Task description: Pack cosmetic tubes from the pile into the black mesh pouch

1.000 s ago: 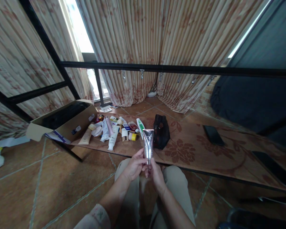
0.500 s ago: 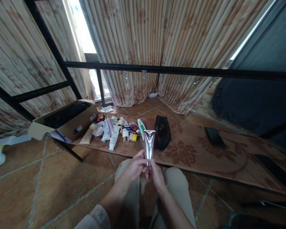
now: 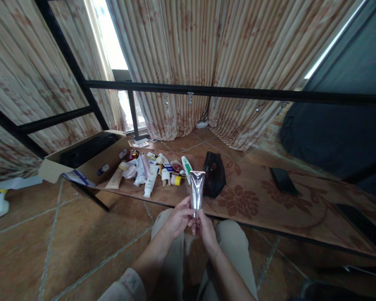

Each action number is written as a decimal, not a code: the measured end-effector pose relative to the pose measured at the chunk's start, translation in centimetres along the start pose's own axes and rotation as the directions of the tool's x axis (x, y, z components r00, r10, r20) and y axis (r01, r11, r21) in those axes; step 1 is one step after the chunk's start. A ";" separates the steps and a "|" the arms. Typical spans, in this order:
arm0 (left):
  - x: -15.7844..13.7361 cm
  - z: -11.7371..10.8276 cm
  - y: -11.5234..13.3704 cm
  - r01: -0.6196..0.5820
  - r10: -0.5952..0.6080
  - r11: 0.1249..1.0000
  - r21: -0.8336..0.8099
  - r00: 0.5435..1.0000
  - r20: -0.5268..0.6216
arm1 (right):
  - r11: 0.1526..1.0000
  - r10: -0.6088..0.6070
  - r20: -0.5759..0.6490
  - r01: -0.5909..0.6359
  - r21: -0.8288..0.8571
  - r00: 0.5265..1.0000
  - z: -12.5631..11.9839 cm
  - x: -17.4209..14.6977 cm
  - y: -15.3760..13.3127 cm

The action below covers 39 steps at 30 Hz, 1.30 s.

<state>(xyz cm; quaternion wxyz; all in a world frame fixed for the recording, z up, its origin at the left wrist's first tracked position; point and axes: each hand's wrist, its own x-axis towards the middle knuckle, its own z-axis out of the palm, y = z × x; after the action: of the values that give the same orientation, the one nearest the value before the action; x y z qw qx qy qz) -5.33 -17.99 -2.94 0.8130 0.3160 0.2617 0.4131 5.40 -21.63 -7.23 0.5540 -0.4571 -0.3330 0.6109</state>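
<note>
Together, two hands (image 3: 178, 220) (image 3: 207, 235) holding one silver tube (image 3: 197, 188), one black bag (image 3: 217, 179)

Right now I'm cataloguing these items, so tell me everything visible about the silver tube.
The silver tube looks glossy and metallic, with a broad, flat end on top, narrowing to a slim silver lower end. It is held nearly upright, lower end between the left hand and right hand. In view it sits just left of the black bag. No lettering is readable.
</note>
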 end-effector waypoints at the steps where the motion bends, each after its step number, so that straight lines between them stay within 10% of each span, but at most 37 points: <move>1: 0.0 0.0 0.0 -0.003 0.003 1.000 0.004 1.000 0.007 | 1.000 0.000 0.000 0.000 -0.001 1.000 0.0 0.0 0.0; 39: -0.2 0.2 0.1 0.009 -0.009 0.999 0.038 1.000 0.013 | 0.999 -0.015 -0.025 0.013 -0.052 1.000 0.4 -0.4 -0.7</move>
<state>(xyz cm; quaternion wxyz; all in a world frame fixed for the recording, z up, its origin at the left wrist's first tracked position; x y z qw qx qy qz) -5.37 -18.13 -2.71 0.8105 0.3329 0.2656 0.4023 5.27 -21.86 -6.37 0.5504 -0.4767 -0.3450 0.5923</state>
